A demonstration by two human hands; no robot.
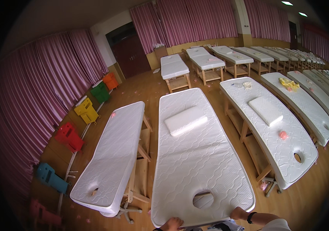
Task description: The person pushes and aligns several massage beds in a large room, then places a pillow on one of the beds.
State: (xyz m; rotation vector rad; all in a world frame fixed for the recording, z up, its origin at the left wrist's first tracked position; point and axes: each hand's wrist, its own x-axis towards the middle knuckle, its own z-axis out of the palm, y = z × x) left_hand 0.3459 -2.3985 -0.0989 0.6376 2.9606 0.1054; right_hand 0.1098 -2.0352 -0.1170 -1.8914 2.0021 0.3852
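Note:
A white quilted massage bed point(197, 158) with a face hole near its close end lies straight ahead of me. My left hand point(172, 223) is closed, with curled fingers, at the left part of its near edge. My right hand point(240, 213) grips the same edge further right, its fingers partly hidden, with a dark band round the wrist. A white foam pillow point(186, 120) rests across the upper half of this bed. Some cloth point(226, 225) shows below the edge between my hands.
On the left stands another massage bed point(112, 154); on the right, one point(264, 104) carries a pillow point(265, 110) and a pink crumpled item point(283, 135). Coloured bins point(70, 137) line the curtained left wall. Several more beds fill the back and right. Pink scraps litter the floor.

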